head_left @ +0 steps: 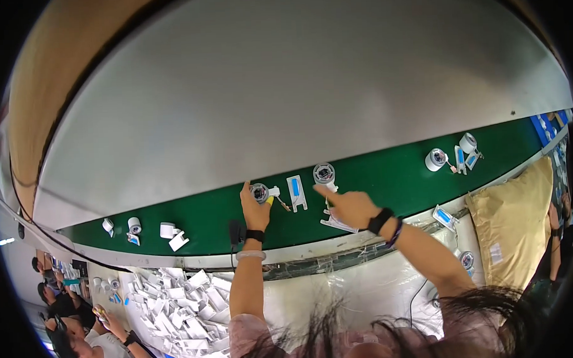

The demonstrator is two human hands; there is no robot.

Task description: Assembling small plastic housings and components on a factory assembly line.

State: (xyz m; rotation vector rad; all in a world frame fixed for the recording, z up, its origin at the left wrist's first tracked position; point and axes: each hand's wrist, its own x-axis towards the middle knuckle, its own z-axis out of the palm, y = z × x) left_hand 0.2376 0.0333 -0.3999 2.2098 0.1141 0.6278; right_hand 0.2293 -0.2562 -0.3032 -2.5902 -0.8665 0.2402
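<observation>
1. The left hand [256, 208] straddles a round white plastic housing with a dark-centred grey ring [260, 192], index finger on one side and yellow-tipped thumb on the other; the fingers look clamped on it, near the counter's far side.
2. The right hand [356, 209] has its index finger stretched out just beside a second ringed white housing [324, 172]. Whether it touches, and whether the other fingers are apart or together, I cannot tell.
3. For steady handling, the left grip is best kept on the outer wall, off the ring's exposed centre, with the short lead and connector [285, 207] beside it left unstrained.
4. A flat white bracket with a blue rectangle [296, 192] lies between the housings; low, careful sideways moves should spare it. Another white bracket [338, 222] lies partly beneath the right hand.
5. The grey metal panel [308, 83] ends just beyond both housings, so reaching farther looks tight.
6. The long green counter [387, 175] offers more room sideways, especially rightward, up to the white cylinder [436, 159].
7. Nearer the body, the pale rim [364, 249] and the small black box [237, 235] by the left wrist could catch a sleeve or wristband.
</observation>
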